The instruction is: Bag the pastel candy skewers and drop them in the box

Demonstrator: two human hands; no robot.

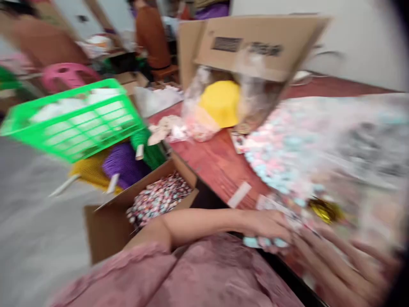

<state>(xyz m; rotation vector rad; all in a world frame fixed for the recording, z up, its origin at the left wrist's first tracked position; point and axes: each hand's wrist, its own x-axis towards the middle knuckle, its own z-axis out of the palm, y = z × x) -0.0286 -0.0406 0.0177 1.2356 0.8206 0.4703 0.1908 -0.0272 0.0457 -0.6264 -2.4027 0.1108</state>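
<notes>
The picture is smeared by motion. My left hand (270,225) lies at the near edge of the red table (217,162), its fingers curled over a few small pastel blue and pink pieces (263,242). My right hand (345,264) is just to its right, low over the table, fingers stretched out and apart, holding nothing that I can see. Beyond both hands lies a large clear bag of pastel pink and blue pieces (287,149). A shiny gold item (324,209) sits between that bag and my right hand.
An open cardboard box of small colourful pieces (158,198) stands on the floor left of the table. Behind it are a green basket (73,119) and purple, yellow and green bundles (123,164). A big carton (255,42) and a yellow object (220,102) stand on the table. A person in orange (151,36) is at the back.
</notes>
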